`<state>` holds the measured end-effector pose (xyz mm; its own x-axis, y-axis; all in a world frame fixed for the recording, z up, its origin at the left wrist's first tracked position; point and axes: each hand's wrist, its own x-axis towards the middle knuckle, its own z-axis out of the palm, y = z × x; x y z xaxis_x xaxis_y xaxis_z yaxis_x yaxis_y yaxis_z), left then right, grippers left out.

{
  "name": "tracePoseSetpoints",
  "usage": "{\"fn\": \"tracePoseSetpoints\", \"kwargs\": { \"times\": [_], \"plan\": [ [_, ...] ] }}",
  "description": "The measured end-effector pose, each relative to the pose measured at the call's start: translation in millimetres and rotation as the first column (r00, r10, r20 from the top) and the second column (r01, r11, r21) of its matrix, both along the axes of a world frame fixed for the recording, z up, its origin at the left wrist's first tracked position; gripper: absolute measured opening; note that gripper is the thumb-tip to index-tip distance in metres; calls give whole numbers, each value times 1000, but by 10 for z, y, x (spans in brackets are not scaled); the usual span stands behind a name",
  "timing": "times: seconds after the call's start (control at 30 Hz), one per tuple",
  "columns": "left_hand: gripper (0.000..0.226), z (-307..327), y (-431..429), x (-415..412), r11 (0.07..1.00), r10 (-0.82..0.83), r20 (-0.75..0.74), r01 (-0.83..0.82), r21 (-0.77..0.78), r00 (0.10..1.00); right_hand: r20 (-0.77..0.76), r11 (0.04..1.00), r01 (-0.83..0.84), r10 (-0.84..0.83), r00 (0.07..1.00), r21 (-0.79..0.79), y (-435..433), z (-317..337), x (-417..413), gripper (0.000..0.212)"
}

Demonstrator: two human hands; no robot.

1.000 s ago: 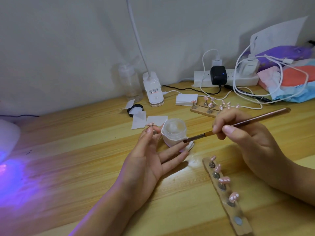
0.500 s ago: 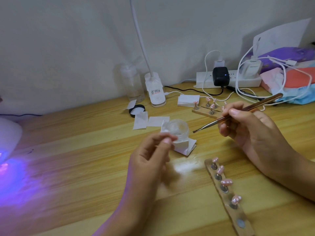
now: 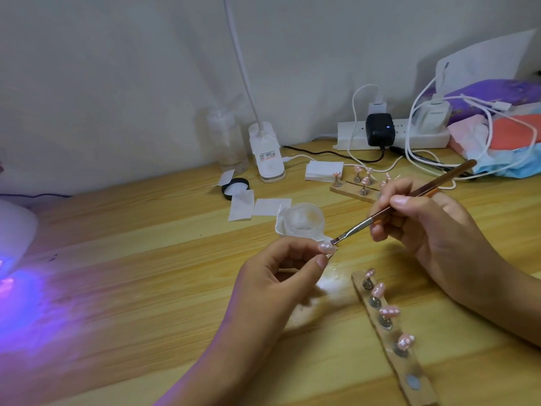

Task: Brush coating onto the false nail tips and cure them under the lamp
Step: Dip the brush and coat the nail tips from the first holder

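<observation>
Your left hand [image 3: 275,276] pinches one false nail tip [image 3: 325,247], pink with white spots, between thumb and forefinger, its glossy face turned up. The brush [image 3: 404,200] in your right hand [image 3: 430,227] slants down to the left, and its flat bristles touch that tip. Just beyond your left fingertips stands the small clear jar of coating [image 3: 304,221], open at the top. Right of your left hand, under your right wrist, a wooden strip [image 3: 392,356] carries four more pink tips on metal stands. A second strip [image 3: 349,192] with more tips lies beyond your right hand. Far left of both hands, the white curing lamp [image 3: 14,230] glows violet.
</observation>
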<state>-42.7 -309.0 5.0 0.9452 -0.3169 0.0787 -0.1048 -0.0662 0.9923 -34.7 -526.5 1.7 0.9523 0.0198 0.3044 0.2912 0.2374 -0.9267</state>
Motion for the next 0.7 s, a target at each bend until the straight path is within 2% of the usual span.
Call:
{"fn": "tracePoseSetpoints", "kwargs": {
  "times": [0.2, 0.33, 0.47, 0.57, 0.7],
  "plan": [
    [18, -29, 10, 18, 1000, -9, -2, 9, -3, 1000, 21, 999, -16, 17, 1000, -43, 34, 20, -18, 10],
    [19, -33, 10, 26, 1000, -5, -4, 5, -13, 1000, 54, 995, 28, -23, 998, -94, 54, 42, -32, 21],
    [12, -44, 17, 24, 1000, -11, -14, 11, -23, 1000, 110, 986, 67, -51, 993, -150, 59, 47, -44, 11],
    [5, -49, 15, 21, 1000, -2, 0, 2, -28, 1000, 103, 990, 85, -73, 992, -117, 42, 30, -26, 12],
    [8, -60, 7, 37, 999, -7, 14, 8, -31, 1000, 63, 996, 61, -57, 996, -60, 11, 13, -10, 15]
  ]
}}
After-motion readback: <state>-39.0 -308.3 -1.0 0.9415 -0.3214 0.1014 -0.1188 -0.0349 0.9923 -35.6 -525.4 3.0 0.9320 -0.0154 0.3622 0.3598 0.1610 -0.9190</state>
